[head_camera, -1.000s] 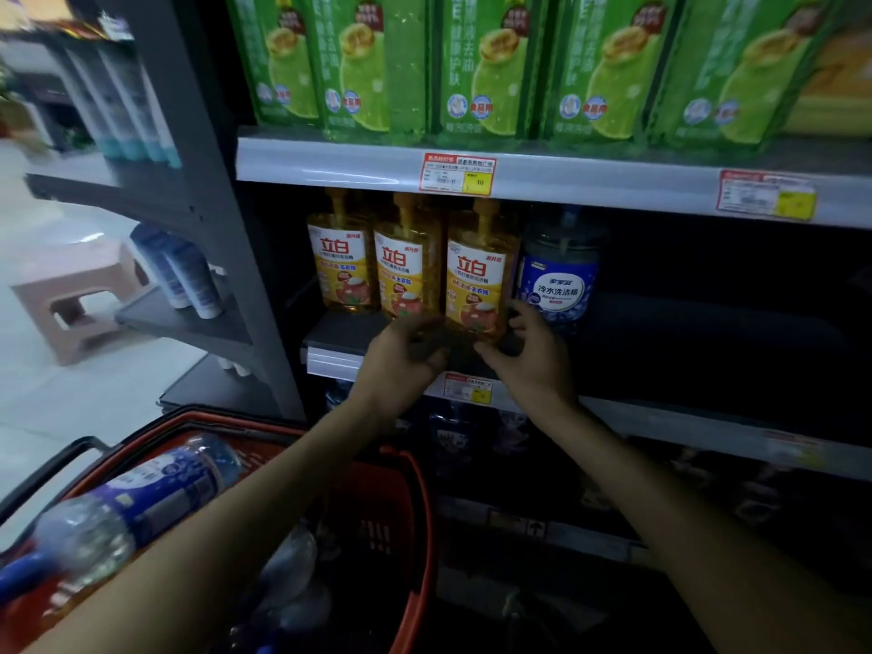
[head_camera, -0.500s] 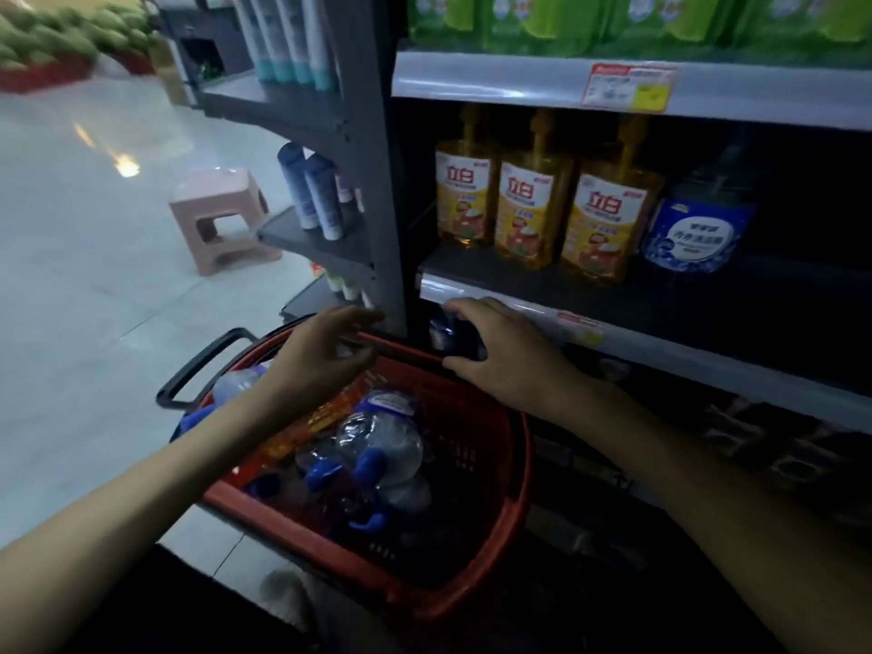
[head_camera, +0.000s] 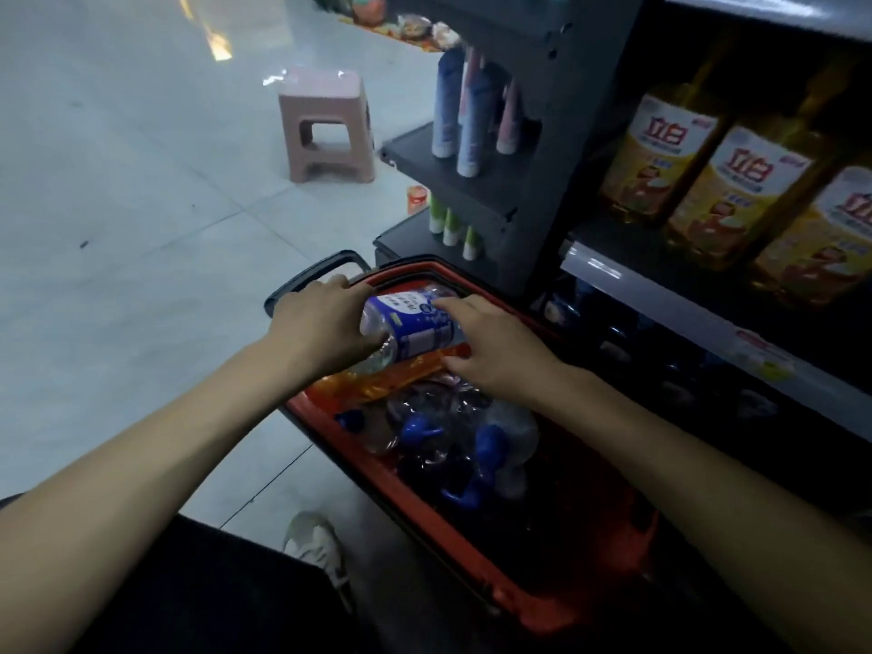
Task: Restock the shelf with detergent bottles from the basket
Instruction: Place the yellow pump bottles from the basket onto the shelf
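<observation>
A red basket (head_camera: 424, 502) stands on the floor beside the shelf, holding several clear detergent bottles with blue caps (head_camera: 443, 441) and an orange pack (head_camera: 377, 380). On top lies a clear bottle with a blue-and-white label (head_camera: 410, 323). My left hand (head_camera: 321, 328) grips its left end, fingers curled over it. My right hand (head_camera: 490, 346) rests on its right side, fingers laid along the label. Yellow detergent bottles (head_camera: 736, 191) stand on the shelf (head_camera: 627, 280) at the right.
A pink stool (head_camera: 325, 129) stands on the tiled floor behind the basket. Tubes (head_camera: 467, 115) stand on the end shelves of the dark rack. The basket's black handle (head_camera: 306, 280) sticks out at the left. My shoe (head_camera: 316, 545) is near the basket's front.
Both hands left the shelf's yellow bottle, dropped to the basket and closed on the blue-labelled bottle. The view swung down and left.
</observation>
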Demonstrator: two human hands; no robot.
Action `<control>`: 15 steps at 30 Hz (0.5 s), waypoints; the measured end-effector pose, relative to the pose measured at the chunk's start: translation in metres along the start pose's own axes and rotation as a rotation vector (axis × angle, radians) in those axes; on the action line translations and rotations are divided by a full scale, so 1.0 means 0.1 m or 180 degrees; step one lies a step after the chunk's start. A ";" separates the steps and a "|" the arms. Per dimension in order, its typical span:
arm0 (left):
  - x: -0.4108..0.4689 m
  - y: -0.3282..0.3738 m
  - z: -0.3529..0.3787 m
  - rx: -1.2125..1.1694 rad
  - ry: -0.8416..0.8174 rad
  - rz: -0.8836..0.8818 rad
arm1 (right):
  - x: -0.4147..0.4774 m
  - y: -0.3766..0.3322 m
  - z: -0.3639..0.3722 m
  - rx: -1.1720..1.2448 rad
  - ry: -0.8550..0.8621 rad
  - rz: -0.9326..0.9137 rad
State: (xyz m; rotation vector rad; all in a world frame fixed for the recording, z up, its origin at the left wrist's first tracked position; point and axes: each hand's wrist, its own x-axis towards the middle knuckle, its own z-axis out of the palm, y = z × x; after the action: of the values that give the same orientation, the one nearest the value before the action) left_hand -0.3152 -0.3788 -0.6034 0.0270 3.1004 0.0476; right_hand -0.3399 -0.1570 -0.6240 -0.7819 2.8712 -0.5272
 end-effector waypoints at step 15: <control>0.07 -0.39 0.15 -0.2657 -0.0289 -0.1381 | 0.55 -0.53 0.80 -0.1183 0.0408 -0.0370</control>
State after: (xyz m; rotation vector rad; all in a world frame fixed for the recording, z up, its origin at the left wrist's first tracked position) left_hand -0.3221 -0.4172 -0.6196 -0.6284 2.6646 1.2375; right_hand -0.3461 -0.2519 -0.6807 -1.0044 3.1017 -0.0503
